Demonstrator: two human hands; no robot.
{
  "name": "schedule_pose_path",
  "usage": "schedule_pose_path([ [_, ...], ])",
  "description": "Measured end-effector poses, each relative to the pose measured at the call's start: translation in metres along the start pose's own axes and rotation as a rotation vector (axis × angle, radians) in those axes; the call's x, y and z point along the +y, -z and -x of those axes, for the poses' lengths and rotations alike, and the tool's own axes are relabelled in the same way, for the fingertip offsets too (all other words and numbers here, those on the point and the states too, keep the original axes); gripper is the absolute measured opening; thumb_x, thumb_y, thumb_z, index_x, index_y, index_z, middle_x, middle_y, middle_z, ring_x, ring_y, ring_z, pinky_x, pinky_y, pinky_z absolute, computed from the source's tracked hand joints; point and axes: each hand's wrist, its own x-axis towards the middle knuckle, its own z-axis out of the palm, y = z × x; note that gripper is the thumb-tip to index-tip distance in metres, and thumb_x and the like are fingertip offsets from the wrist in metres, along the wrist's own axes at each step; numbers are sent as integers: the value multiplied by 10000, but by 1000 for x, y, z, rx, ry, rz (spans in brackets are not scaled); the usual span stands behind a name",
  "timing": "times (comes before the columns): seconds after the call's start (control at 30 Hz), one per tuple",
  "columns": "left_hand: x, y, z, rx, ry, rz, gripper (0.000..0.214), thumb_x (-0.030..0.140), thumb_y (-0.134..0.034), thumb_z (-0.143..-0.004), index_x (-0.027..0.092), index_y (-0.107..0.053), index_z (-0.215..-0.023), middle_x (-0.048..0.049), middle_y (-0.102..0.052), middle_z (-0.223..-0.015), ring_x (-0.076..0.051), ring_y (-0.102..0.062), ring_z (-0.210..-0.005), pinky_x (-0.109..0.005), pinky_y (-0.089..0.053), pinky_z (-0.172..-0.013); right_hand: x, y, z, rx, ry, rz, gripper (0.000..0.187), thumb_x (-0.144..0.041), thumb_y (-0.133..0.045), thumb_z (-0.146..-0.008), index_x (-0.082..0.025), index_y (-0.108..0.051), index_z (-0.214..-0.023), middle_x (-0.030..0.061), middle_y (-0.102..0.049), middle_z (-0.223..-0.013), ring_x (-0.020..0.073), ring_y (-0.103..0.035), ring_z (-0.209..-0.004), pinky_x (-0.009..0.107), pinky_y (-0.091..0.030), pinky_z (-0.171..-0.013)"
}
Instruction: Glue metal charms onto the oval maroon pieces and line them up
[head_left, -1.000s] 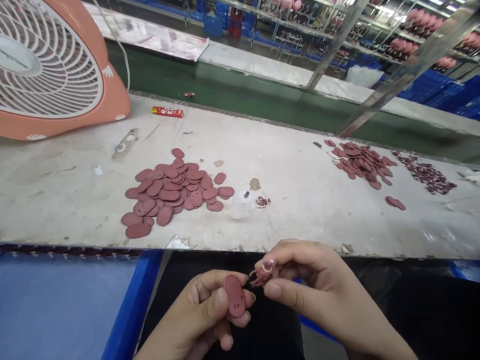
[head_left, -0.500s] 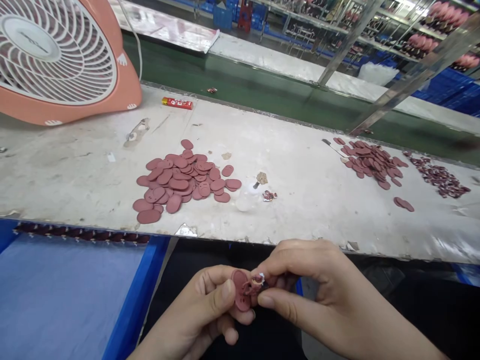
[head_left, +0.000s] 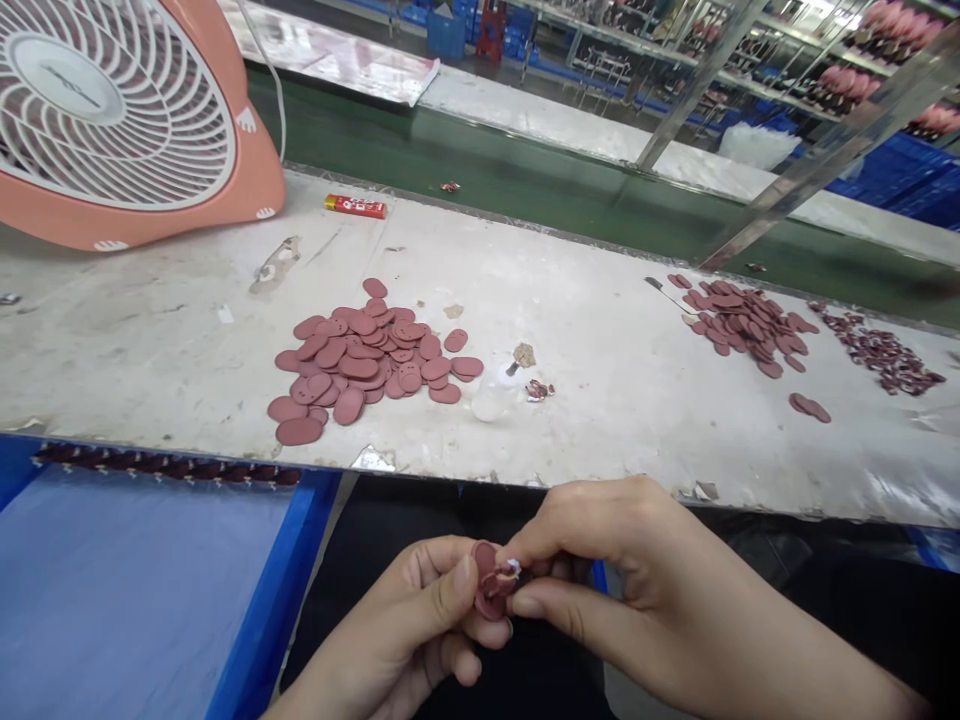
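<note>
Between the thumb and fingers of my left hand (head_left: 427, 610) is a dark red oval disc (head_left: 484, 558) with small holes. My right hand (head_left: 592, 570) pinches a small crumpled-looking dark red piece with a pale tip (head_left: 508, 570) and presses it against the disc's face. Both hands are closed and meet in front of the table edge, above my lap. Fingers partly cover the disc and the small piece. On the table beyond lies a heap of similar oval discs (head_left: 360, 368), with one more small red piece (head_left: 539, 390) to its right.
A second pile of discs (head_left: 742, 320) and a heap of small dark red pieces (head_left: 885, 355) lie at the right. An orange fan (head_left: 259, 170) stands at the far left near a red tube (head_left: 356, 206). A blue bin (head_left: 135, 590) sits below left. A green conveyor belt (head_left: 540, 170) runs behind.
The small piece has moved left onto the disc, and my right fingertips have closed in with it. Small pieces on the green belt have shifted to the right.
</note>
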Motion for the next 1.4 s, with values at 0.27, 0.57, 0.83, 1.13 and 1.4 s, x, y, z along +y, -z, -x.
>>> schedule_pose_path([
  [0.27, -1, 3, 0, 1, 2, 23, 240, 367, -797, -725, 129, -769, -735, 0, -596, -600, -41, -528, -507, -78, -448, -431, 7, -5, -1, 15, -30, -23, 137, -161, -672, -856, -278, -717, -912, -68, -687, -784, 62, -621, -667, 157, -474, -630],
  [0.57, 1, 2, -1, 9, 21, 7, 247, 379, -805, -709, 136, -766, -715, -5, -604, -619, -50, -549, -528, -86, -456, -437, 4, -2, -3, -31, -42, 15, 138, -146, -631, -865, -258, -703, -903, -55, -683, -797, 77, -628, -674, 177, -482, -624],
  [0.83, -3, 8, -1, -20, 6, 10, 234, 353, -768, -766, 120, -761, -776, -21, -633, -638, -57, -569, -564, -78, -446, -447, 0, 3, -5, -67, -32, 63, 155, -114, -628, -842, -235, -704, -901, -31, -671, -797, 95, -623, -686, 201, -481, -656],
  [1.13, 1, 5, 1, 23, -34, -30, 245, 377, -771, -755, 133, -766, -777, -6, -597, -613, -53, -527, -542, -86, -425, -438, 0, 0, -8, -49, -18, 44, 90, -152, -629, -860, -221, -686, -868, -33, -672, -806, 90, -619, -683, 193, -483, -637],
  [1.4, 4, 0, 2, 61, -86, -73, 250, 391, -770, -752, 141, -760, -756, 2, -580, -637, -54, -509, -566, -94, -430, -461, 2, 0, -12, -51, 7, 52, 178, -47, -614, -803, -202, -678, -861, -34, -659, -781, 83, -618, -674, 181, -478, -649],
])
